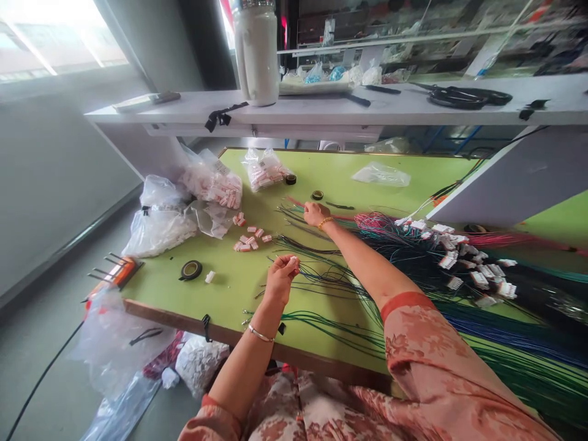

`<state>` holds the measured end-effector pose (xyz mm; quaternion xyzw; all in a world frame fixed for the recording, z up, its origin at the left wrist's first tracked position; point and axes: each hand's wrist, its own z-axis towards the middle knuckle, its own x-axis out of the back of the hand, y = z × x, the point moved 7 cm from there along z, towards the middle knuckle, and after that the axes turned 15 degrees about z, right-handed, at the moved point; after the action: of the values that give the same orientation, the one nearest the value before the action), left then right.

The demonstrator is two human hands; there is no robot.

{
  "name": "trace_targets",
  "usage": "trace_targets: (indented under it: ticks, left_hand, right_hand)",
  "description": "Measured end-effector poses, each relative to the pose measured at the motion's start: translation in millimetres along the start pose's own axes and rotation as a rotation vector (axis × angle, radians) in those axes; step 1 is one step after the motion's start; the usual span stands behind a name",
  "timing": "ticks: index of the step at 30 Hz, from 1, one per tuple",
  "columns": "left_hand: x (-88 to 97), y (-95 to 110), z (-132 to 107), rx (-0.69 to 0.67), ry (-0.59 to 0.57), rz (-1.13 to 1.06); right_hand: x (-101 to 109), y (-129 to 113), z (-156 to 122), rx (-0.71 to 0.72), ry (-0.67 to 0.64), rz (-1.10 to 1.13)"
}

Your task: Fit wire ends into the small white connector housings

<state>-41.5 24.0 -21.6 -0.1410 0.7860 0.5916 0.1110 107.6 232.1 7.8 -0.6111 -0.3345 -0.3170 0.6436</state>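
Note:
My left hand (281,280) is closed in a pinch above the green table, with a small white connector (293,261) partly showing at its fingertips. Farther forward, my right hand (316,214) is curled shut over the ends of the red and dark wires (340,216); its fingertips and anything in them are hidden. Black wires (305,246) fan out between the two hands. Below the left hand lie green wires (316,317) with bare metal ends. Loose white-and-orange connectors (247,243) lie to the left, and a single white connector (210,277) sits nearer the edge.
Bags of connectors (225,190) stand at the back left. Tape rolls (190,270) lie on the table (229,300). Wired connectors (480,278) are heaped at right. A shelf (312,113) crosses above, carrying scissors (468,97) and a white jug (257,55). An orange pronged holder (113,275) stands at the left corner.

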Motion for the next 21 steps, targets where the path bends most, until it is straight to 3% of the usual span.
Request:
trace_targets:
  ticks: [5,12,17,21]
  left_hand:
    - [-0.3,-2.0,-0.2,0.005,0.004,-0.008]
    - [0.7,-2.9,0.2,0.010,-0.004,0.001]
    - [0.2,-4.7,1.4,0.008,0.004,-0.014]
    - [-1.9,-3.0,1.4,-0.025,-0.001,-0.027]
  right_hand:
    - [1.2,-21.7,5.8,0.040,-0.006,0.048]
    - [-3.0,-95.8,2.2,0.262,-0.016,0.325]
    - [9.7,-127.6,-29.1,0.403,-0.061,0.569]
    - [28.0,-127.0,-71.4,0.445,-0.098,0.710]
